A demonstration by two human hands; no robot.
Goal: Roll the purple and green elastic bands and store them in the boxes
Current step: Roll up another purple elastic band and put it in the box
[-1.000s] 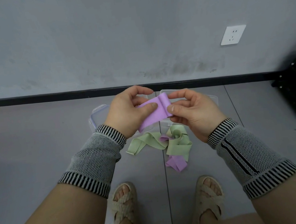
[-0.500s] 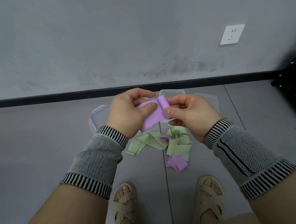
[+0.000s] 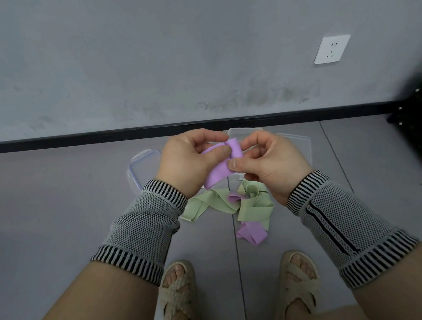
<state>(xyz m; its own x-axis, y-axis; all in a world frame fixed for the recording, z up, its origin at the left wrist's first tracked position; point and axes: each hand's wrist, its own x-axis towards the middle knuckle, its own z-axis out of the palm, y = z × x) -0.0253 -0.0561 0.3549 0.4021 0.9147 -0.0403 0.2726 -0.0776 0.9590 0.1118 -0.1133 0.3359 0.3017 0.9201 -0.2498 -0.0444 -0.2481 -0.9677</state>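
Both the left hand point(image 3: 191, 162) and right hand point(image 3: 266, 163) pinch a purple band point(image 3: 218, 173). Green bands point(image 3: 253, 205) lie below it, clear boxes point(image 3: 142, 166) behind.

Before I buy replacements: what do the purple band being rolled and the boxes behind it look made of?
Purple band: thin matte elastic, perhaps latex or rubber; it bends softly between both hands without creasing. Boxes: clear, glossy hard plastic, probably; the floor shows through, and the rims catch light.

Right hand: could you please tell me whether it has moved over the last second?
Yes. The right hand has shifted slightly left, toward the floor seam, while it and the left hand pinch the purple band.
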